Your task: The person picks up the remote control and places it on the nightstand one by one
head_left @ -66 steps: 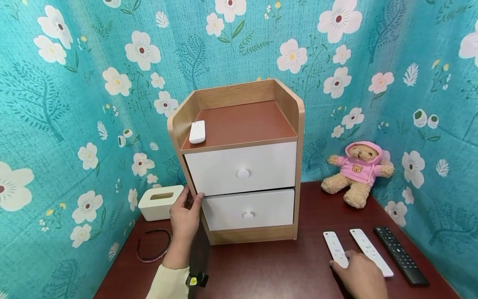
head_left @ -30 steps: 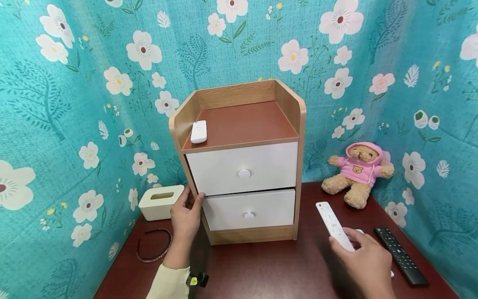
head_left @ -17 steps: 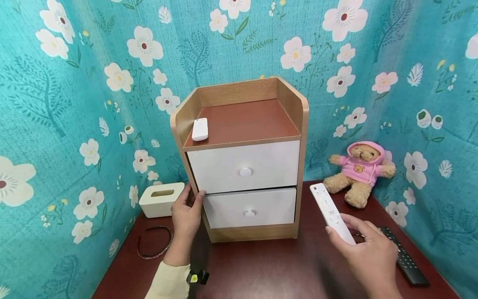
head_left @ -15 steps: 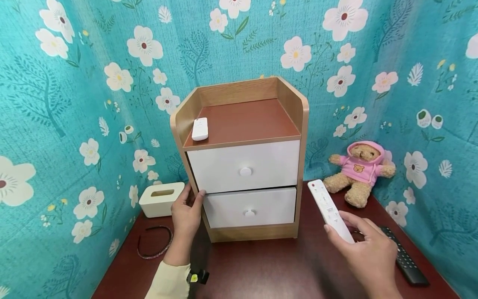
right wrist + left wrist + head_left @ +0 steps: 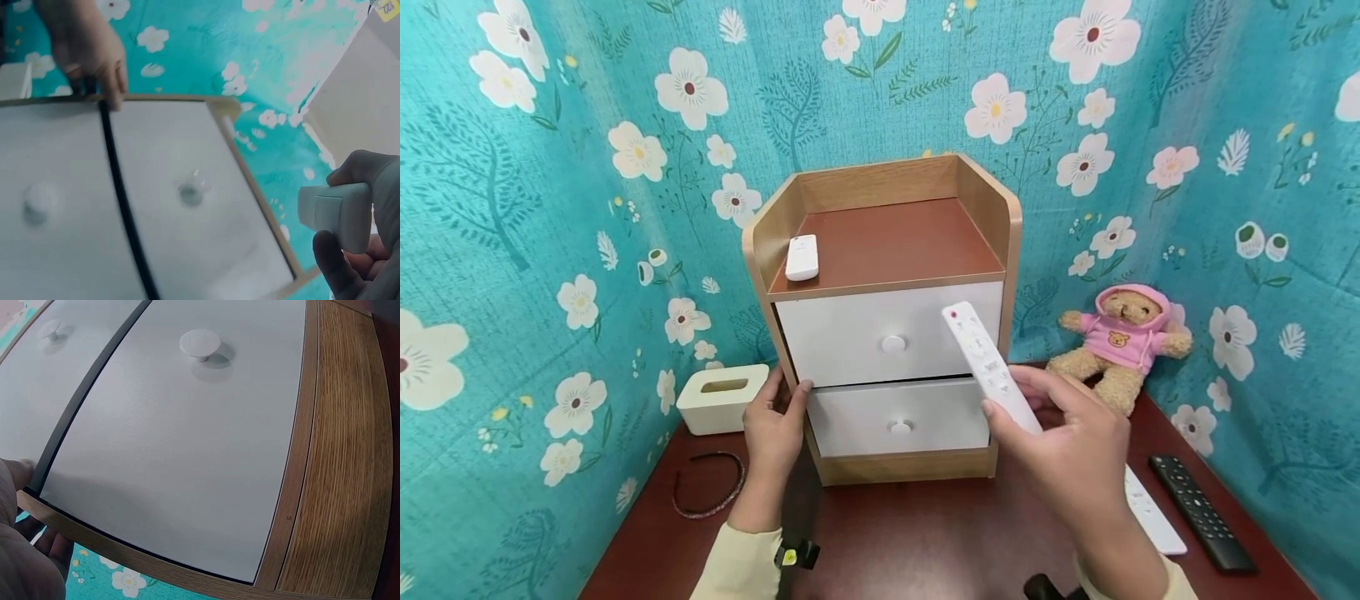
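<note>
My right hand [image 5: 1067, 442] holds a white remote control [image 5: 992, 367] in the air, thumb on one long edge and fingers on the other. In the head view the remote overlaps the right part of the upper drawer [image 5: 835, 346]; its red button faces up. The right wrist view shows the remote's plain end between thumb and fingers. My left hand [image 5: 775, 433] grips the left side of the small wooden cabinet [image 5: 906, 467], thumb at the front edge by the gap between the drawers, fingers behind the side panel. Another white remote [image 5: 802, 258] lies on the cabinet's top, at the left.
On the table [image 5: 917, 542], a white remote [image 5: 1153, 512], partly behind my right forearm, and a black remote [image 5: 1201, 512] lie at right. A teddy bear [image 5: 1116, 337] sits behind them. A tissue box [image 5: 722, 400] and a headband [image 5: 707, 510] are left of the cabinet.
My right hand has picked a white remote up off the table and carried it up and left, over to the cabinet's front. My left hand has stayed on the cabinet's side.
</note>
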A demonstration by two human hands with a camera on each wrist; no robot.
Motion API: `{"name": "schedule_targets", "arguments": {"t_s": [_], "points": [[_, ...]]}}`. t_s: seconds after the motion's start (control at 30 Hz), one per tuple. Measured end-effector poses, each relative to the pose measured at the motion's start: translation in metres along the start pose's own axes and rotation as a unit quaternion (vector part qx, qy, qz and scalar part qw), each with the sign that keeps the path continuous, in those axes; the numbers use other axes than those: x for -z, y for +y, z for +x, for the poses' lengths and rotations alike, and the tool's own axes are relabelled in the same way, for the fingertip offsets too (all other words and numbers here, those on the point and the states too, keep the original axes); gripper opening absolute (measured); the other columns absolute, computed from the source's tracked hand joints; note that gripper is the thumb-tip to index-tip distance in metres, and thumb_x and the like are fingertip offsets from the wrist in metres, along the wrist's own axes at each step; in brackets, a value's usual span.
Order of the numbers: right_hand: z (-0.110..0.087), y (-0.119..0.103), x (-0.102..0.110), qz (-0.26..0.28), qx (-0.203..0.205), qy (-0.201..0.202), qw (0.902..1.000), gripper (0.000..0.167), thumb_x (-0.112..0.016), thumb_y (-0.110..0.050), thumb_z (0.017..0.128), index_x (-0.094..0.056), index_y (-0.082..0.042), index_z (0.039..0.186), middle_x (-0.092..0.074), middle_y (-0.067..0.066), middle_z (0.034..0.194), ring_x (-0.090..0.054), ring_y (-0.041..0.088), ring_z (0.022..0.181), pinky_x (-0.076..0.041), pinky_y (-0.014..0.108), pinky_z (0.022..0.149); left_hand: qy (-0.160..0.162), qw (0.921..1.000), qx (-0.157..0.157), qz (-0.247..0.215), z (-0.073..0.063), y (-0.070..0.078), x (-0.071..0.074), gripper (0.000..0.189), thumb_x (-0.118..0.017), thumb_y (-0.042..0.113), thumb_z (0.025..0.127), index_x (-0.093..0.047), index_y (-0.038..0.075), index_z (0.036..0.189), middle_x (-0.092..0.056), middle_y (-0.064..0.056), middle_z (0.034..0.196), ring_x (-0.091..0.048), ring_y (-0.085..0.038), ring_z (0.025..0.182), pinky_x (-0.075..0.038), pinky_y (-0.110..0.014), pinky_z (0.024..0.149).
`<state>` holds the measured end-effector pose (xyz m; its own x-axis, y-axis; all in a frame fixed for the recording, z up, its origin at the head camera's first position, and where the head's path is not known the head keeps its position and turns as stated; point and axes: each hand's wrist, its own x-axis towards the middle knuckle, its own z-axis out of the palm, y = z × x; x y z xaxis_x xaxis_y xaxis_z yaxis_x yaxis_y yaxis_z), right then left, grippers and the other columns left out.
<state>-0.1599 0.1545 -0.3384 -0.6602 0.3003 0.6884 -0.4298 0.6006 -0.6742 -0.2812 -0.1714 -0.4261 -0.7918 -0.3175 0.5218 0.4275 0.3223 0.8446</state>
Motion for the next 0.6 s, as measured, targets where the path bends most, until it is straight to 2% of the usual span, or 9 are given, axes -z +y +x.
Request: {"name": "schedule_targets", "arguments": {"t_s": [0.17,0.3,0.4,0.6], "points": [[0.021,-0.018,-0.016,0.0,0.018,-0.021,0.9996,0.037,-0.097,-0.023,0.08,-0.085,-0.011,0.113,-0.08,0.001,0.09,-0.069,0.008,0.077,-0.054,0.011,0.068,-0.003,1.0,0.0,0.001,0.0,0.002,0.0,0.051,-0.08,0.021,0.103,-0.066,0.006,0.15,-0.079,-0.021,0.123,-0.07,-0.006,0.098,-0.055,-0.01,0.079],[0.039,-0.03,-0.027,-0.014,0.024,-0.051,0.9983,0.034,-0.092,-0.033,0.086,-0.085,-0.013,0.111,-0.08,0.002,0.092,-0.071,0.014,0.079,-0.058,0.027,0.067,-0.002,0.9999,0.012,0.006,0.0,0.003,0.002,0.051,-0.079,0.023,0.103,-0.066,0.007,0.15,-0.078,-0.021,0.124,-0.069,-0.001,0.099,-0.054,-0.009,0.08],[0.054,-0.04,-0.036,-0.023,0.04,-0.068,0.9966,0.033,-0.089,-0.037,0.088,-0.085,-0.012,0.11,-0.081,0.002,0.091,-0.072,0.016,0.079,-0.057,0.036,0.067,0.001,0.9998,0.02,0.008,0.0,0.003,0.002,0.05,-0.079,0.024,0.103,-0.067,0.008,0.149,-0.079,-0.02,0.123,-0.068,0.002,0.097,-0.054,-0.009,0.08],[0.082,-0.063,-0.054,-0.062,0.061,-0.087,0.9924,0.038,-0.083,-0.041,0.088,-0.083,-0.009,0.109,-0.081,0.005,0.092,-0.071,0.021,0.081,-0.054,0.042,0.068,-0.004,0.9998,0.016,0.007,0.001,0.003,0.001,0.049,-0.079,0.024,0.104,-0.068,0.008,0.149,-0.079,-0.021,0.122,-0.068,0.003,0.096,-0.054,-0.009,0.08]]}}
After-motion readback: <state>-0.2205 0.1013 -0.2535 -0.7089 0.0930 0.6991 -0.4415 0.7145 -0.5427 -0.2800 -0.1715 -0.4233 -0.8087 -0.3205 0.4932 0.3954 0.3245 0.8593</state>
